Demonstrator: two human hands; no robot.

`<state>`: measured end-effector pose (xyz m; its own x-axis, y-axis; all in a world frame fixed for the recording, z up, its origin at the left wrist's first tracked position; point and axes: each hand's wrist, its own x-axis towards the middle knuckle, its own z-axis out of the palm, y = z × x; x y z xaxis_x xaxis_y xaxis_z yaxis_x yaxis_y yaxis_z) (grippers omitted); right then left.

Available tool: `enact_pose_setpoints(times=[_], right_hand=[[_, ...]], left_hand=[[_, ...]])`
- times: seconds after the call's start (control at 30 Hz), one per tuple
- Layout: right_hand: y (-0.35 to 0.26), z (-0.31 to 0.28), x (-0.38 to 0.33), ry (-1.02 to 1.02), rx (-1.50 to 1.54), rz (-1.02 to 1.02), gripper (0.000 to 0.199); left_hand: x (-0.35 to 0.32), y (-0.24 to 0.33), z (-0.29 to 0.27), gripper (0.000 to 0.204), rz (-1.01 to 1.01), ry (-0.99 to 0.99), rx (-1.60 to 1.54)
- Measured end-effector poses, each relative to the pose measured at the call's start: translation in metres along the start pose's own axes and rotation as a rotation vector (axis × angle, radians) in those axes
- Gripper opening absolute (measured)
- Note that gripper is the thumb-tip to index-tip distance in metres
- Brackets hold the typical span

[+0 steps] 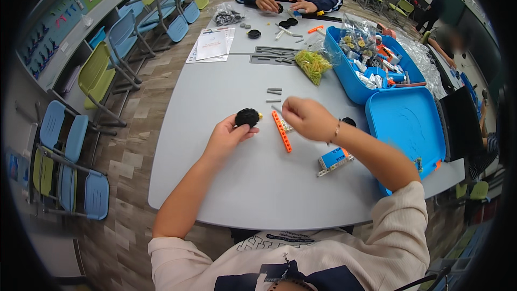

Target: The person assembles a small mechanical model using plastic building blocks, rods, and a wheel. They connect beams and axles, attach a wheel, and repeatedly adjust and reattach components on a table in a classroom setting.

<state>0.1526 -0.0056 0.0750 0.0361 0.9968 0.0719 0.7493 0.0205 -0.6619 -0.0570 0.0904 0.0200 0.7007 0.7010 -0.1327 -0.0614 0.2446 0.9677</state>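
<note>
My left hand (228, 137) is closed round a black toy wheel (247, 118), its thumb across the tyre; a small yellow piece (260, 116) shows at the wheel's right side. To its right, my right hand (309, 118) is closed in a pinch, slightly blurred, with a thin grey axle (276, 109) sticking out from the fingertips. Below that hand lies an orange beam with holes (281, 132), beside a pale beam partly hidden by the hand. Nearer me on the right stands a blue and white block assembly (334, 159). Several loose grey axles (274, 91) lie beyond my hands.
An open blue case (353, 89) full of building parts stands at the right, its lid (406, 129) flat toward me. A bag of yellow-green pieces (313, 67), a grey parts tray (269, 60) and papers (212, 44) lie farther off. Across the table, another person's hands (285, 4) handle parts.
</note>
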Motion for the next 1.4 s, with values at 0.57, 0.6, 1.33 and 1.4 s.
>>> enact_pose_setpoints(times=[0.57,0.6,1.33,1.4], right_hand=[[-0.049,0.003,-0.082,-0.059,0.063,-0.044,0.023],[-0.049,0.000,-0.086,-0.072,0.118,-0.026,0.024],[-0.006,-0.009,-0.169,0.123,0.552,0.115,0.030],[0.000,-0.006,-0.173,0.129,0.525,0.115,0.030]], left_hand=[[-0.051,0.007,0.065,0.021,0.573,0.015,0.410],[-0.052,0.008,0.068,0.021,0.658,0.013,0.496],[-0.052,0.005,0.146,0.038,1.019,-0.259,0.881],[-0.053,0.001,0.150,0.038,0.990,-0.282,0.873]])
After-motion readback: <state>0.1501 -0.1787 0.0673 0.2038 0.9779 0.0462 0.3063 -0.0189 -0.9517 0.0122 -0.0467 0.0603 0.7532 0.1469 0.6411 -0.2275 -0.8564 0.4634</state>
